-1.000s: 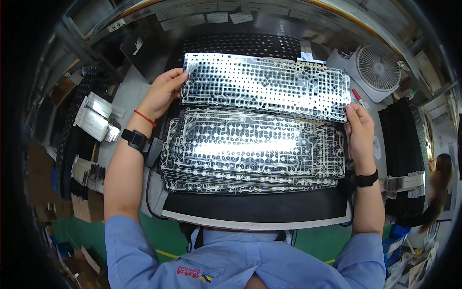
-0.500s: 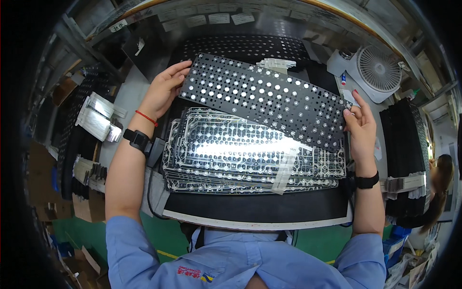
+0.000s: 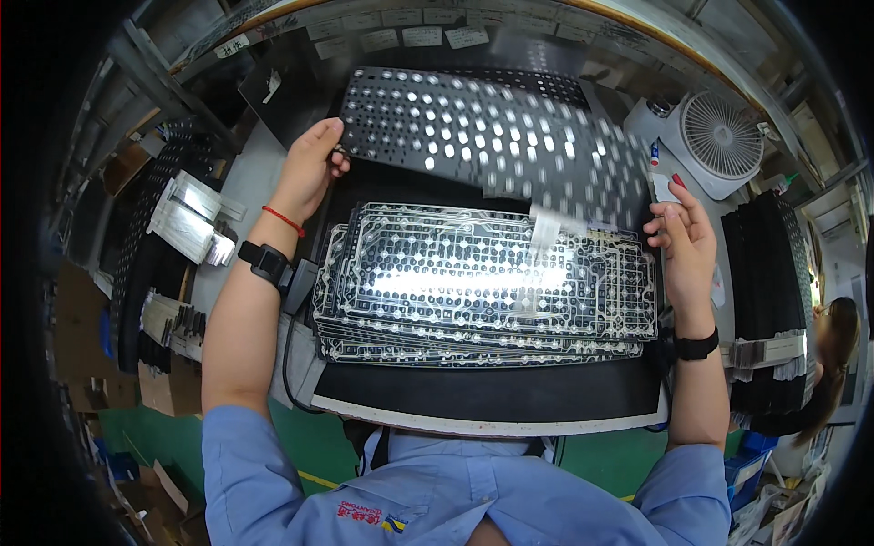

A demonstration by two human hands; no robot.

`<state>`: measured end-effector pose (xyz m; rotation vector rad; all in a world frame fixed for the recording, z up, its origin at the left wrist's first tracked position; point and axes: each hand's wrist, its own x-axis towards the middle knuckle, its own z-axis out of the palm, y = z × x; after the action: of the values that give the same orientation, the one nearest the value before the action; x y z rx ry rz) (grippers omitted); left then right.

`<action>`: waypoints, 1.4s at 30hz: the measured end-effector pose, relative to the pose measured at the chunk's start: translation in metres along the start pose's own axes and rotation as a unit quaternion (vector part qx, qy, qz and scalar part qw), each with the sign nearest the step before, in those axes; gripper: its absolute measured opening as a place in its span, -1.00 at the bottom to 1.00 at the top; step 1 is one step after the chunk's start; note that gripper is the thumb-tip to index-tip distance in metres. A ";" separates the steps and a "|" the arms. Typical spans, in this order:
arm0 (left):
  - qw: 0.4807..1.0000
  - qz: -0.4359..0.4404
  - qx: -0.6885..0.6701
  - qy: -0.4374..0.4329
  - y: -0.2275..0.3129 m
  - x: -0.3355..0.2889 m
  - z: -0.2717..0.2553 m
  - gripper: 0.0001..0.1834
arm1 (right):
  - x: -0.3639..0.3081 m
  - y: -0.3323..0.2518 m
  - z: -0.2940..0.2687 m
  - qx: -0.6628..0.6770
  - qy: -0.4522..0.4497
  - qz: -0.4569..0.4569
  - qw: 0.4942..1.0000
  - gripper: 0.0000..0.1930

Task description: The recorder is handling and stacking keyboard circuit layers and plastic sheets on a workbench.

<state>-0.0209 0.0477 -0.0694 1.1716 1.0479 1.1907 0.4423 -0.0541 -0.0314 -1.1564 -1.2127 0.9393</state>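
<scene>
My left hand (image 3: 314, 168) grips the left edge of a long black perforated sheet (image 3: 492, 141) dotted with rows of silvery round spots. At the sheet's right end, my right hand (image 3: 681, 235) pinches the edge near its lower corner. The sheet is raised and blurred, sloping down to the right. From its lower edge a pale, clear strip (image 3: 545, 229) hangs down. Below it lies a stack of clear keyboard membranes (image 3: 492, 314) with printed silvery traces, glare across the top one. The stack's layers sit slightly askew.
Beyond the raised sheet lie more dotted black sheets (image 3: 555, 86). A white fan (image 3: 721, 136) stands at the far right. Bundles of black sheets with pale strips flank me at left (image 3: 150, 246) and right (image 3: 769, 282). A black mat (image 3: 482, 391) covers the near table edge.
Both hands have shifted the dotted sheet farther from me and lifted its face into a different tilt. More of the membrane stack shows, and the clear strip has swung away from the near edge.
</scene>
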 end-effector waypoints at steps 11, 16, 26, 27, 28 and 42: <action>0.999 -0.010 -0.004 0.053 0.006 -0.004 0.004 -0.59 | -0.002 0.012 -0.004 -0.346 -0.179 -0.118 0.913 -0.66; 0.998 -0.057 0.002 -0.016 0.011 -0.010 0.021 -0.61 | 0.003 0.015 -0.007 -0.245 -0.116 0.019 0.962 -0.79; 0.982 -0.048 0.080 -0.166 0.013 -0.016 0.024 -0.61 | 0.003 0.017 -0.006 -0.116 -0.054 0.048 0.991 -0.80; 0.983 -0.049 0.087 -0.152 0.014 -0.016 0.024 -0.63 | 0.002 0.016 -0.006 -0.116 -0.055 0.048 0.991 -0.80; 0.983 -0.049 0.087 -0.151 0.014 -0.016 0.023 -0.63 | 0.002 0.015 -0.004 -0.117 -0.057 0.039 0.991 -0.81; 0.980 -0.071 0.106 -0.155 0.014 -0.016 0.025 -0.78 | 0.001 0.014 -0.002 -0.086 -0.035 0.027 0.995 -0.80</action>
<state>0.0005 0.0292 -0.0523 1.3727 1.0164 0.7667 0.4454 -0.0510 -0.0444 -1.3065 -1.3446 0.9366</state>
